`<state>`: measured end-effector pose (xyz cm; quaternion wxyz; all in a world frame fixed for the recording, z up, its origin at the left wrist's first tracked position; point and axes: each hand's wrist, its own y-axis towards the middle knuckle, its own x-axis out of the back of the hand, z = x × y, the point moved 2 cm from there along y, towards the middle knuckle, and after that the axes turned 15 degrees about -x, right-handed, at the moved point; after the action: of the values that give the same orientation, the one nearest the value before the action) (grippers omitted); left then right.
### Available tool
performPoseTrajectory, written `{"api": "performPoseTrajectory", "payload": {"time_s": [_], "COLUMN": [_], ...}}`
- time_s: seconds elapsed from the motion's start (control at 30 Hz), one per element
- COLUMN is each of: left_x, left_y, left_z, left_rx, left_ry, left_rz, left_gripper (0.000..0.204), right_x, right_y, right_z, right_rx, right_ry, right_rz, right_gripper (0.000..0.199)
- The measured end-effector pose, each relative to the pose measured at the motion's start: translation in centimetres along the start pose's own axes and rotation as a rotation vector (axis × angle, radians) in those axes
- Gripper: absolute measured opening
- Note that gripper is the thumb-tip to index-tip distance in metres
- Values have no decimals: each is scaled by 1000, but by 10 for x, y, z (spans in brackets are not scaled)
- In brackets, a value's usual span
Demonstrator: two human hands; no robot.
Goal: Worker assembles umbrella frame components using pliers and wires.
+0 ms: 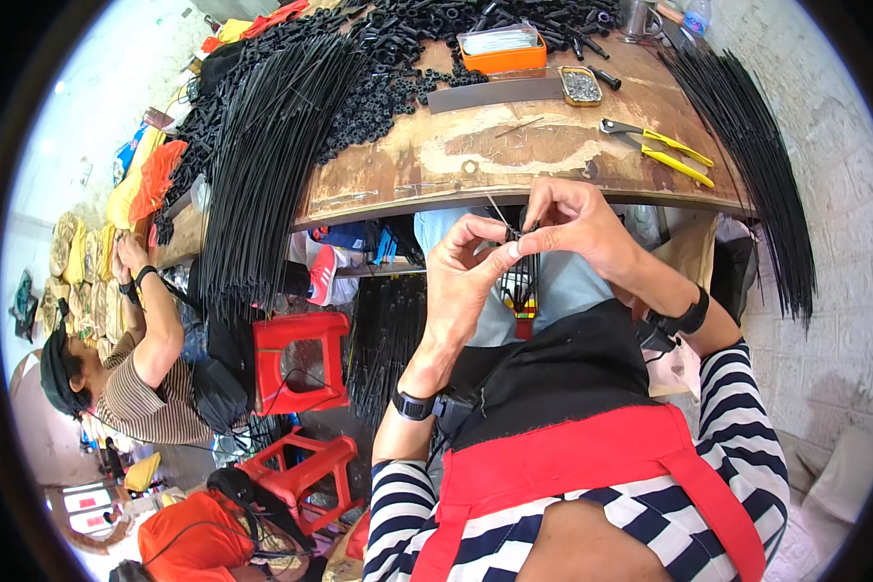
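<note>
In front of my lap, both hands meet just below the table edge. My left hand point(468, 276) pinches a small black part point(513, 234) between thumb and fingers. My right hand point(584, 231) is closed on the same part from the other side, its thumb against it. A thin wire point(496, 208) sticks up from between the hands toward the table. Below the fingers hang several thin black rods point(522, 279), which look like umbrella ribs. Fingers hide how the part, wire and rods join.
On the wooden table point(466, 145) lie yellow-handled pliers point(664, 155), a tin of small metal pieces point(580, 85), an orange box point(502, 50) and heaps of black plastic parts point(369, 112). Long black rods point(272, 165) overhang the left edge. A co-worker point(145, 359) and red stools point(301, 361) are left.
</note>
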<state>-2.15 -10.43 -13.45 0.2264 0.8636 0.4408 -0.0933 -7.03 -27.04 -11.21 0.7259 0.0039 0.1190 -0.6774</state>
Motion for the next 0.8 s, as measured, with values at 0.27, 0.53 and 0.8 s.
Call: {"api": "performPoseTrajectory", "payload": {"time_s": [0.27,0.53,0.8], "left_x": [-15,-6,9], "left_y": [-8,13,6], "left_z": [-6,-5,-13], "left_rx": [-129,-5,-65], "left_ry": [-60,-423,-217], "left_rz": [-7,259,285], "left_gripper": [21,25,21], "right_x": [-12,0,0], "right_y": [-11,4,18], "right_z": [-7,11,6], "right_rx": [299,205,128], "right_ry": [151,143,157], "right_rz": [-1,330,407], "right_gripper": [22,18,21]}}
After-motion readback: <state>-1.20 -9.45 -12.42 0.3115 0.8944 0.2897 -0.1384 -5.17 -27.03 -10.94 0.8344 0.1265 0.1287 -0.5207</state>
